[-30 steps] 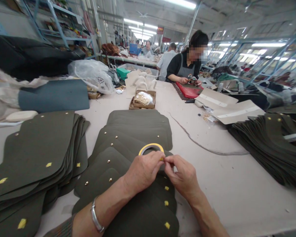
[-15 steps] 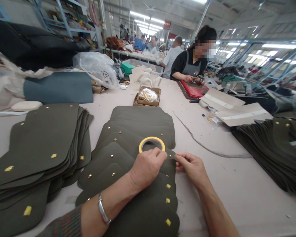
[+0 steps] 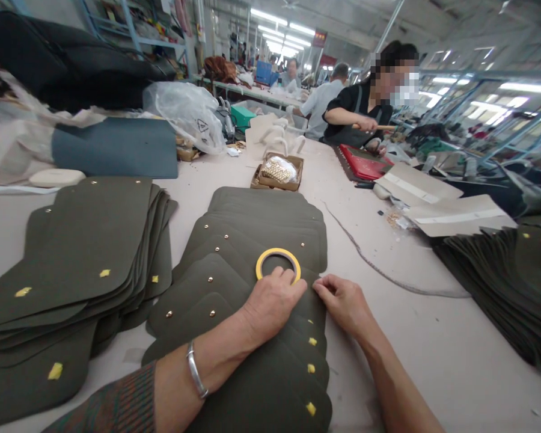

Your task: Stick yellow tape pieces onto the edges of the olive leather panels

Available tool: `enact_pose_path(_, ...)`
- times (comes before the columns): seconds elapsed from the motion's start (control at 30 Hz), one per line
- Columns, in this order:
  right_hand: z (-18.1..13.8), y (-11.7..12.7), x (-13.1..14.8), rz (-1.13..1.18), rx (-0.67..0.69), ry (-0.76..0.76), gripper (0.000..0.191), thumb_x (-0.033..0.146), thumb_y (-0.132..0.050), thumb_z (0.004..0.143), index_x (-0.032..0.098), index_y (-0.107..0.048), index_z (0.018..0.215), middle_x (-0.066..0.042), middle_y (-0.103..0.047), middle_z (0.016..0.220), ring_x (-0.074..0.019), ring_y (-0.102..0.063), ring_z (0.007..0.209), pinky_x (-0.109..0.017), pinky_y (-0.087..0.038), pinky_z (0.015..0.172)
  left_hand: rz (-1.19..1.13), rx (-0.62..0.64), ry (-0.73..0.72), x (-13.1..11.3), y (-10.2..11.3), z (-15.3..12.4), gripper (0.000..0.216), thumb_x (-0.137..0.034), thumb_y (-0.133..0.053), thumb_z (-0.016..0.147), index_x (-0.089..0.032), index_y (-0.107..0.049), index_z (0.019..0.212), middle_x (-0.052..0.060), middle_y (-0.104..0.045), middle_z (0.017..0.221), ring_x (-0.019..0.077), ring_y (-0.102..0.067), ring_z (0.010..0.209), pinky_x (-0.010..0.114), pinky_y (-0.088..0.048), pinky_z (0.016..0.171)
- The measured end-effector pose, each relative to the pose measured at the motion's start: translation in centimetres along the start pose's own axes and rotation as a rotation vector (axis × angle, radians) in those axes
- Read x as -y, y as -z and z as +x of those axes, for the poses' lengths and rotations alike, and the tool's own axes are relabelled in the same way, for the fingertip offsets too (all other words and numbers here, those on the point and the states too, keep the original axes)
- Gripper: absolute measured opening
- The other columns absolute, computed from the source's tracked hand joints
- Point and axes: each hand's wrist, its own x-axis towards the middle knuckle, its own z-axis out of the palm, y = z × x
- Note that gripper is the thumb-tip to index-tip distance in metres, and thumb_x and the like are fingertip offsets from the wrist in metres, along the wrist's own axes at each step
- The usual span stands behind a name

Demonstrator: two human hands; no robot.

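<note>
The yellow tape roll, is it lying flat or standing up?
Lying flat. The tape roll shows its whole ring and hole from above, resting on the dark green pieces.

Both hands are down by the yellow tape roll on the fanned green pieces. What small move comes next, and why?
Probably press the right hand fingertips down at the right edge of the top dark olive leather panel. Panels lower in the fan carry small yellow tape squares along that edge, while the spot under the fingertips shows none. The left hand rests on the yellow tape roll, which should stay put.
</note>
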Motion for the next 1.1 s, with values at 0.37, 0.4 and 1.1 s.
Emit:
enact_pose_path(0.37,-1.9,0.2,-0.8,0.100,-0.093,-0.035,0.026,0.042,-0.052,0.085,0.020,-0.067,0.086,-0.002,-0.069,0.065,-0.0171,-0.064,0.058,-0.028,-0.048,0.056,-0.009,0.020,0.041,-0.1,0.4,-0.5,0.014,-0.016,-0.041,0.093,-0.019,-0.055,0.094,0.006,-0.055,0.090,0.0206,-0.052,0.084,0.032,-0.052,0.069)
enact_pose_path(0.4,-2.2,0.1,-0.8,0.047,-0.109,0.011,0.025,0.040,-0.052,0.085,0.020,-0.068,0.083,-0.004,-0.071,0.071,-0.0180,-0.065,0.064,-0.029,-0.049,0.061,-0.012,0.016,0.039,-0.1,0.4,-0.6,0.014,-0.015,-0.042,0.093,-0.019,-0.055,0.094,0.006,-0.055,0.089,0.0207,-0.052,0.083,0.032,-0.052,0.069)
enact_pose_path(1.1,-1.6,0.8,1.1,-0.093,0.129,0.021,0.020,0.026,-0.052,0.080,0.021,-0.070,0.070,-0.001,-0.069,0.063,-0.0168,-0.062,0.060,-0.026,-0.039,0.057,-0.142,-0.234,-0.004,2.3,2.0,-0.8,0.016,-0.016,-0.042,0.093,-0.020,-0.057,0.095,0.003,-0.059,0.090,0.0174,-0.056,0.086,0.028,-0.048,0.076)
